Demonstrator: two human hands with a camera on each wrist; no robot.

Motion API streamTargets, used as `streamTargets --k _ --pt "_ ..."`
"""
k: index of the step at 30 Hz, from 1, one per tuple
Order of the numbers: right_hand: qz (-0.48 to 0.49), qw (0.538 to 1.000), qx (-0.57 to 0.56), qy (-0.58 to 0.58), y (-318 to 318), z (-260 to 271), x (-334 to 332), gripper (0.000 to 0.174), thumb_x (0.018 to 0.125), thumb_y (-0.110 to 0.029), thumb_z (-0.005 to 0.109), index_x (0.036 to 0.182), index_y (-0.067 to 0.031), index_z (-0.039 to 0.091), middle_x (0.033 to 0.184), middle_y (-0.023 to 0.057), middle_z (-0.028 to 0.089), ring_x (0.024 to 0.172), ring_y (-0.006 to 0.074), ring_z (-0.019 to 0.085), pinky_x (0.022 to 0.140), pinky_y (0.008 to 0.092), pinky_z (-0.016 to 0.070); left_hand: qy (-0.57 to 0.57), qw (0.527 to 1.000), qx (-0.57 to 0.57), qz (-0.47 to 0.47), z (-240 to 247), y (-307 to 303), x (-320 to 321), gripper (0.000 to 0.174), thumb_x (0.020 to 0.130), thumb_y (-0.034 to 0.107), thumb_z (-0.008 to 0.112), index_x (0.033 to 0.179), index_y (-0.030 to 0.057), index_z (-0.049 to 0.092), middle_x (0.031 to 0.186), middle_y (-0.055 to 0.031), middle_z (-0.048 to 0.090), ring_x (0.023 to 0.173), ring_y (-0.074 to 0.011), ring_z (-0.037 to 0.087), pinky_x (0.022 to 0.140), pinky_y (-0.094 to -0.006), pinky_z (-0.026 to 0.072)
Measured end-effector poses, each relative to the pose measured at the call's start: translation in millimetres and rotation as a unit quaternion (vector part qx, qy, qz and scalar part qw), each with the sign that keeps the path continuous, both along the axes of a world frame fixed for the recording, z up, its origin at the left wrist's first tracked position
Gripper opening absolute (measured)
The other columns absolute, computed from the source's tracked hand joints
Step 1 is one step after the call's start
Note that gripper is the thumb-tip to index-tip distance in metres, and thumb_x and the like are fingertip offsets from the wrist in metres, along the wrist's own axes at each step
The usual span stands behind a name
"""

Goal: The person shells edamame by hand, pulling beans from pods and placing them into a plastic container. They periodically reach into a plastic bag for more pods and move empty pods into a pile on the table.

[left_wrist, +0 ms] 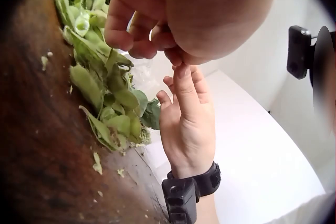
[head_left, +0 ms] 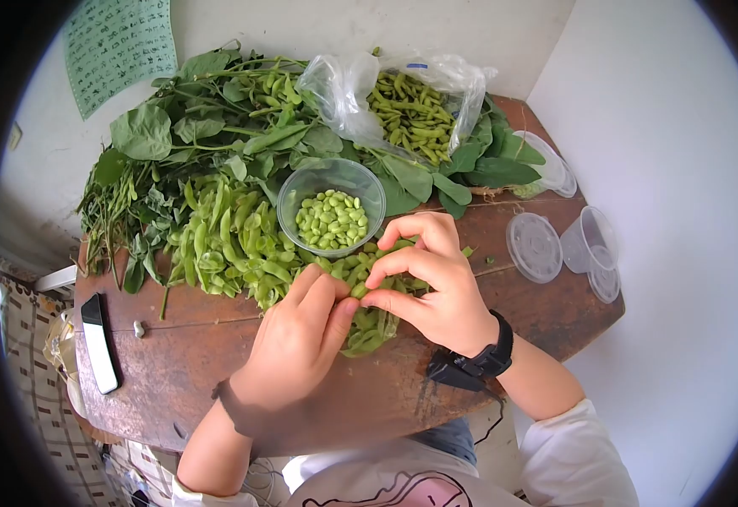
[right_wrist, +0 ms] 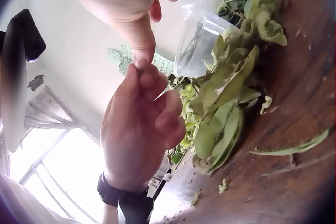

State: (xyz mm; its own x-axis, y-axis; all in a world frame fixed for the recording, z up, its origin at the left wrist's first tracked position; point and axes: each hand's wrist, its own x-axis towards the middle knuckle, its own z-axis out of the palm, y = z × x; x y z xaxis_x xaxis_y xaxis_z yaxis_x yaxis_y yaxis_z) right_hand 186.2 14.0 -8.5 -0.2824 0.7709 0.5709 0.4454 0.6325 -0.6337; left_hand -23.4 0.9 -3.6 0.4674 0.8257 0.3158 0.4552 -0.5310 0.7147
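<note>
From the head view both hands meet over the front edge of a heap of green pods on the round wooden tabletop. The left hand and right hand have curled fingers, and their tips close together on one pod, seen only as a sliver of green. Neither wrist view shows that pod. The left wrist view shows the right hand's fingers pointing up into the curled left hand. The right wrist view shows the right thumb pressed onto the left hand's pinched fingertips, which cover whatever lies between.

Just behind the hands stands a clear bowl of shelled beans. Leafy stalks and an open plastic bag of pods lie further back. Empty tubs and a lid sit at the right, and a black-and-white handset at the left edge.
</note>
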Motion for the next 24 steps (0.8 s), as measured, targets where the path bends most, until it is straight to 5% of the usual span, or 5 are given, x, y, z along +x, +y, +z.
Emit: streamTargets --k 12,24 --pt "0.043 0.997 0.047 -0.053 2.3 1.8 1.3 0.025 0.071 -0.007 0.081 0.087 -0.0119 0.063 0.107 0.0025 0.055 0.107 0.0303 0.044 0.095 0.0434 0.0376 0.026 0.998 0.05 0.004 -2.3 0.8 -0.5 0.01 0.096 0.012 0.061 0.098 0.0028 0.056 0.09 -0.0126 0.055 0.067 -0.035 0.06 0.053 -0.044 0.047" --pt "-0.004 0.993 0.114 -0.026 -0.6 5.6 -1.8 0.029 0.067 -0.01 0.084 0.092 -0.0134 0.069 0.106 -0.0001 0.058 0.103 0.0287 0.047 0.09 0.0415 0.0405 -0.031 0.999 -0.021 -0.017 4.6 -2.8 0.1 0.011 0.099 0.012 0.056 0.099 0.0011 0.057 0.09 -0.0149 0.055 0.072 -0.0377 0.06 0.06 -0.0442 0.0469"
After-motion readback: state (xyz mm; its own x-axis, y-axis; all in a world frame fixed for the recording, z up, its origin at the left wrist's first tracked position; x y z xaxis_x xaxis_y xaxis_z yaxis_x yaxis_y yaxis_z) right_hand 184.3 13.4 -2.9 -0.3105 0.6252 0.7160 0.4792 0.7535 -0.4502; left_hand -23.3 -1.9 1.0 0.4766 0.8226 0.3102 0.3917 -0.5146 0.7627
